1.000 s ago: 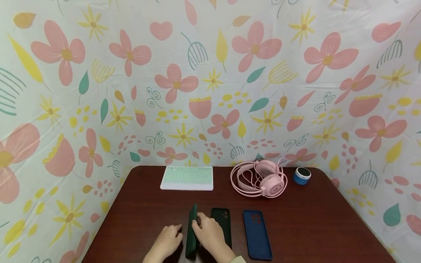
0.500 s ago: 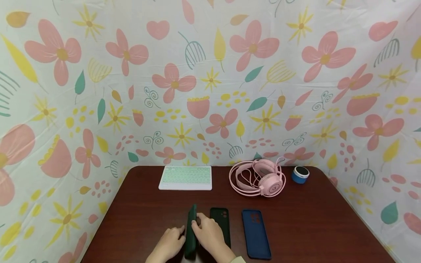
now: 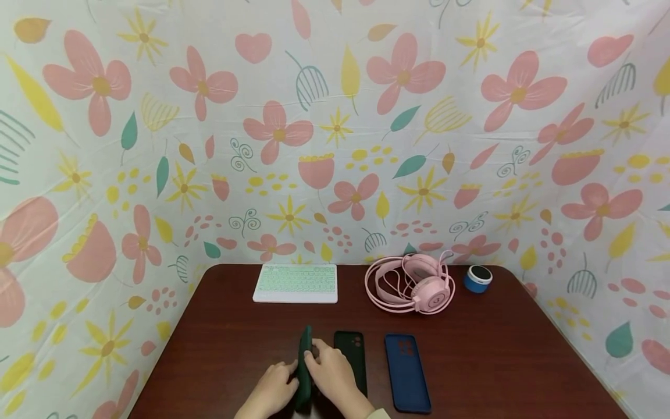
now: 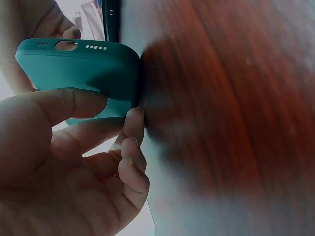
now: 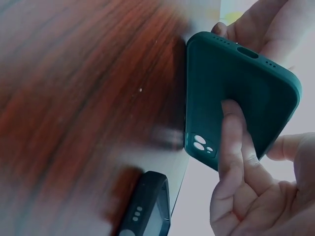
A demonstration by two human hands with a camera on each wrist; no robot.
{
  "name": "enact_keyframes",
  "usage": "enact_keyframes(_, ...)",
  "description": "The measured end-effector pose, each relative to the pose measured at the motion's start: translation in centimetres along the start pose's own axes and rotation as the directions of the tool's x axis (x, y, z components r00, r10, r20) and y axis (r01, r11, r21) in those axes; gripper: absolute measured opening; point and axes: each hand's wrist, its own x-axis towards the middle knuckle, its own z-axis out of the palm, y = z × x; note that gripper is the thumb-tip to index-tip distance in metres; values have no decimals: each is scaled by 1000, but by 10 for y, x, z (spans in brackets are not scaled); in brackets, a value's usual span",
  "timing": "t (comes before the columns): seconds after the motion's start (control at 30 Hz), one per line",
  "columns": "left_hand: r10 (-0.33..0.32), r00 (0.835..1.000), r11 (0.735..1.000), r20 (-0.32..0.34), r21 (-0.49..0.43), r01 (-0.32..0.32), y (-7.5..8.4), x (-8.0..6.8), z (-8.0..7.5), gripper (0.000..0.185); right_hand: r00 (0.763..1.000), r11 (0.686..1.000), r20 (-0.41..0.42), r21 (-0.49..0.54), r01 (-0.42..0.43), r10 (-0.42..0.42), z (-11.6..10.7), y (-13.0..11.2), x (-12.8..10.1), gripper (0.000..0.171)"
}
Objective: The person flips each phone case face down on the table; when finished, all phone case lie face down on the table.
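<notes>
A dark green phone case (image 3: 305, 369) stands on its long edge on the table, tilted slightly. My right hand (image 3: 332, 372) pinches it, and the right wrist view shows my fingers (image 5: 234, 118) on the face with camera holes and the thumb at the far edge. From the other side my left hand (image 3: 272, 387) reaches the case. In the left wrist view its thumb (image 4: 81, 103) lies against the smooth face, while the index fingertip (image 4: 134, 120) is at the lower edge by the tabletop. The other left fingers are loosely bent.
Right of my right hand lies a black phone case (image 3: 353, 355), partly hidden by it. A blue phone case (image 3: 408, 372) lies further right. At the back are a white keyboard (image 3: 296, 284), pink headphones (image 3: 413, 285) and a small blue speaker (image 3: 478, 279). Floral cloth hangs behind.
My left hand has moved right, from apart to against the green phone case. The green case has leaned slightly; my right hand keeps its hold with little motion.
</notes>
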Motion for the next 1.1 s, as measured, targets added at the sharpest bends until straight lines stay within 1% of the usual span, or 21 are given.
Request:
enact_keyframes(0.17, -5, 1000, 1000, -8, 7, 5, 0, 1, 1, 42, 1000, 1000, 6, 10, -1, 1, -2, 1, 1, 42)
enact_keyframes(0.3, 8, 1000, 999, -21, 34, -7, -1, 0, 2, 43, 1000, 1000, 3, 1, -3, 3, -2, 0, 1, 41)
enact_keyframes(0.43, 23, 1000, 999, -18, 43, -22, -3, 0, 2, 44, 1000, 1000, -3, -13, 1, -1, -3, -1, 0, 41)
enact_keyframes(0.53, 29, 999, 999, -15, 29, -29, -3, 0, 1, 45, 1000, 1000, -16, -21, 17, -17, -4, -1, 0, 40)
enact_keyframes(0.73, 12, 1000, 999, -3, -32, -12, -4, -1, -1, 48, 999, 999, -35, -32, 27, -28, -5, -2, 1, 38)
enact_keyframes(0.9, 13, 999, 999, -32, -52, -15, -4, -2, -2, 51, 999, 1000, -33, -6, 20, -20, -6, 0, 3, 38)
enact_keyframes(0.97, 1, 1000, 997, -28, -72, -3, -4, -2, -2, 55, 999, 1000, -30, 12, 17, -17, -6, 1, 4, 39)
enact_keyframes(1.1, -40, 999, 991, 1, -125, 40, -3, -1, -4, 64, 1000, 999, -23, 45, 15, -14, -8, 3, 5, 41)
